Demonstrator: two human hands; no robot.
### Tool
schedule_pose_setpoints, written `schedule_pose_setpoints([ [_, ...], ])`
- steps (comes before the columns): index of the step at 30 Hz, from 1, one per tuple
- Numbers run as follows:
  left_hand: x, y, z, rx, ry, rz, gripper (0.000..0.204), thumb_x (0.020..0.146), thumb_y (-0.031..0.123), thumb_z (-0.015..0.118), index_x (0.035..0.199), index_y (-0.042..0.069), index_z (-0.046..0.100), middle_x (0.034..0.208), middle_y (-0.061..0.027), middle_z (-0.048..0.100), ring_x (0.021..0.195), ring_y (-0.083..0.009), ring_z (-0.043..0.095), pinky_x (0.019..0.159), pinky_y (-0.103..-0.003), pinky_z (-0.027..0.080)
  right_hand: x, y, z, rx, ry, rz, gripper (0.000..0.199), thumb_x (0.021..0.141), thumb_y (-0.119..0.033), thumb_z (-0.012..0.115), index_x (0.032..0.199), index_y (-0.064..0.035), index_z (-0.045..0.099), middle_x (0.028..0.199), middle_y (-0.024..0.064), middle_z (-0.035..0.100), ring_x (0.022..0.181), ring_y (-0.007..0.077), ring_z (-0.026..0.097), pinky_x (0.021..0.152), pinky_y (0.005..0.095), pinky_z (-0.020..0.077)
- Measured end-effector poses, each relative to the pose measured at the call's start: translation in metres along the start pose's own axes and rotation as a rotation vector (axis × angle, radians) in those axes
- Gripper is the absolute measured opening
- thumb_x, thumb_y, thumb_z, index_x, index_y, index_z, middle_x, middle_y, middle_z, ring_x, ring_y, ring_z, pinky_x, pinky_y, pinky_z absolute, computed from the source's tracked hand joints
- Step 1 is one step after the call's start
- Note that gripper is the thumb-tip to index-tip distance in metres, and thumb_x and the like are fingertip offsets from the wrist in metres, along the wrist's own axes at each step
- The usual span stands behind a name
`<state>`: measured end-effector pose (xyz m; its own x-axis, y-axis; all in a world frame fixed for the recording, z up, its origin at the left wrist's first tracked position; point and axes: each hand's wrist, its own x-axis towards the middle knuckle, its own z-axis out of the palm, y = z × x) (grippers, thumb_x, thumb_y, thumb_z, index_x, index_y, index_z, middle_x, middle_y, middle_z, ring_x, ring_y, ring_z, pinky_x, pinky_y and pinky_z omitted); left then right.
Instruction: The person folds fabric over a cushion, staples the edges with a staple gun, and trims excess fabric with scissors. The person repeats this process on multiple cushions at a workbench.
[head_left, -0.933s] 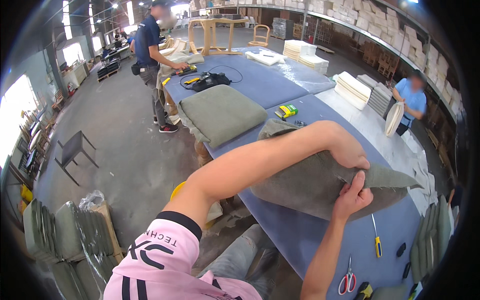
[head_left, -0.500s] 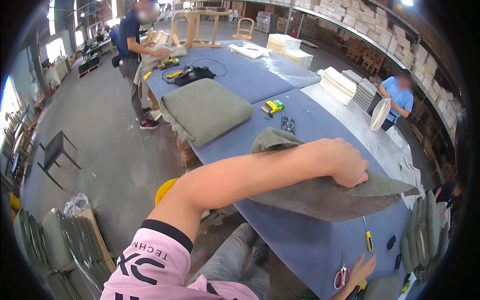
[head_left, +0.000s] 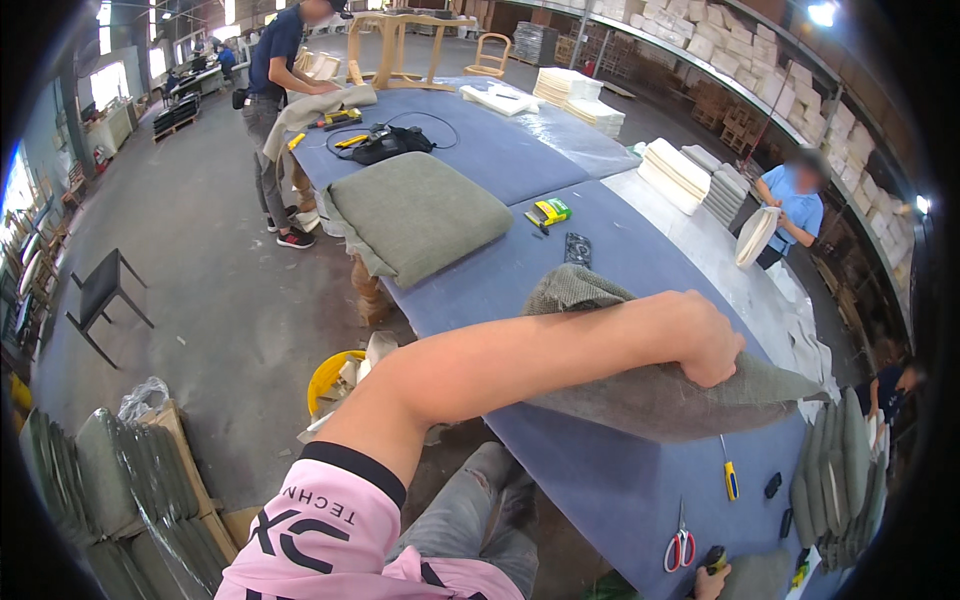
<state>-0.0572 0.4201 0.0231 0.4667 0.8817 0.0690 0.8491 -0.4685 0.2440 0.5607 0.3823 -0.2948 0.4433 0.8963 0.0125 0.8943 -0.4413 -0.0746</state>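
Note:
My left arm reaches across to the right, and my left hand [head_left: 712, 340] is closed on the raised edge of a grey-green fabric seat cushion [head_left: 640, 408]. The cushion is tilted on the blue table [head_left: 590, 470], with its loose fabric bunched behind my forearm. Low in the view, my right hand [head_left: 711, 583] has its fingers wrapped round a black and yellow tool [head_left: 714, 558], whose kind I cannot make out. Red-handled scissors [head_left: 680, 550] and a yellow-handled screwdriver [head_left: 731, 481] lie between the right hand and the cushion.
Another grey-green cushion [head_left: 418, 215] lies farther left, near a green and yellow box [head_left: 548, 212]. A yellow bucket [head_left: 328, 380] stands beside the table. Stacked cushions [head_left: 835, 470] sit at the right. One person [head_left: 275, 75] works at the far left, another [head_left: 795, 200] at the right.
My right hand was open with fingers spread beside the scissors; it has moved down and closed round the tool. My left hand keeps its grip on the cushion, which has shifted slightly.

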Motion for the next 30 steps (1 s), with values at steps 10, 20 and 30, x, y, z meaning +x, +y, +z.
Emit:
schedule_pose_setpoints([
  [10,-0.019,0.008,-0.002,0.082,0.031,-0.007,0.058,0.109,0.033,0.053,0.160,0.007,0.042,0.105,-0.0305,0.075,0.103,-0.0506,0.071,0.093,-0.058,0.054,-0.186,-0.221,-0.152,1.936,-0.451,-0.323,0.035,0.101,-0.014,0.066,0.132,0.0026,0.061,0.069,-0.0020,0.050,0.053,0.0090,0.044,0.053,0.0277,0.0396],
  [20,-0.029,0.039,0.009,0.126,0.051,0.079,0.062,0.102,0.023,0.059,0.159,0.006,0.041,0.092,-0.0271,0.074,0.091,-0.0486,0.072,0.084,-0.058,0.055,-0.225,-0.331,-0.135,1.328,0.056,-0.859,0.009,0.092,-0.007,0.079,0.100,-0.0034,0.078,0.083,0.0079,0.077,0.073,0.0266,0.074,0.071,0.0387,0.0562],
  [30,-0.026,0.035,0.012,0.161,0.053,0.155,0.062,0.099,0.022,0.060,0.156,0.007,0.043,0.095,-0.0272,0.075,0.092,-0.0488,0.072,0.084,-0.060,0.055,-0.210,-0.333,-0.135,1.338,0.019,-0.856,0.012,0.090,-0.013,0.080,0.098,-0.0051,0.076,0.087,0.0077,0.077,0.079,0.0291,0.074,0.070,0.0383,0.0543],
])
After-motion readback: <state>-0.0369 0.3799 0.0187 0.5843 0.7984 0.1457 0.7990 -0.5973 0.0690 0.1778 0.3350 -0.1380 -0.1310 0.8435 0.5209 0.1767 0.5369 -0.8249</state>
